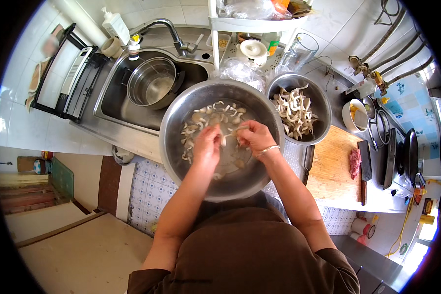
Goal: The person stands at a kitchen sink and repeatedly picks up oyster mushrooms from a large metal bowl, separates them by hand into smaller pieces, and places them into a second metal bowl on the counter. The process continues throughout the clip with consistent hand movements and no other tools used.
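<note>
A large steel basin (220, 193) holds water with many oyster mushrooms (197, 117) floating around its inside. Over its middle, my left hand (208, 145) pinches a mushroom piece (223, 141) between thumb and fingers. Close beside it on the right, my right hand (256, 136), with a bangle at the wrist, grips another mushroom piece (242, 128). Touching or nearly touching the basin's right side is a smaller steel bowl (325, 106), heaped with torn oyster mushroom strips (296, 110).
A sink (106, 99) with a steel pot (152, 84) lies at the left. On the right, a wooden cutting board (334, 165) bears raw meat (355, 163) and a cleaver (365, 161). A white shelf rack (257, 25) stands behind the basin. A white bowl (354, 115) stands beyond the board.
</note>
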### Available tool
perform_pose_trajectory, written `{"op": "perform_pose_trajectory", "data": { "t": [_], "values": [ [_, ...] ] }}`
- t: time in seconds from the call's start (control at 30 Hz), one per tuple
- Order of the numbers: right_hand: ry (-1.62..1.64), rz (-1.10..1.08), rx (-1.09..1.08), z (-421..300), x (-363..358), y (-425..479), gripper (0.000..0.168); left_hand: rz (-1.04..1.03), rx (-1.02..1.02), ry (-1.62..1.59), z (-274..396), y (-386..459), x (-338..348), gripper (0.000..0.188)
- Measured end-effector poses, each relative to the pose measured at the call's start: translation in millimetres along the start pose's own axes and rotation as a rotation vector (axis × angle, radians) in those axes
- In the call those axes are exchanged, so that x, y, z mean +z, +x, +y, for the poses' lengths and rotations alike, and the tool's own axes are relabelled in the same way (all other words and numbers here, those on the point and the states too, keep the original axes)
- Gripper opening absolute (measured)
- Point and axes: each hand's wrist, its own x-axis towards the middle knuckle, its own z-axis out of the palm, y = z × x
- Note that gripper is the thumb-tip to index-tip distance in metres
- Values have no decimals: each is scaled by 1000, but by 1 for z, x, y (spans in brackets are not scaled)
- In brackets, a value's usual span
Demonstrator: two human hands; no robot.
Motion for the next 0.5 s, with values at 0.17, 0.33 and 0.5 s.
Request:
{"op": "perform_pose_trajectory", "data": {
  "t": [0.17, 0.33, 0.5],
  "values": [
    [198, -33, -5, -9, -19, 0, 5, -15, 6, 75, 25, 5, -1, 9],
    [275, -22, -12, -27, -16, -4, 6, -65, 31, 140, 32, 8, -7, 9],
    [109, -55, 83, -17, -3, 4, 10, -209, -33, 225, 18, -3, 3, 10]
  ]
}}
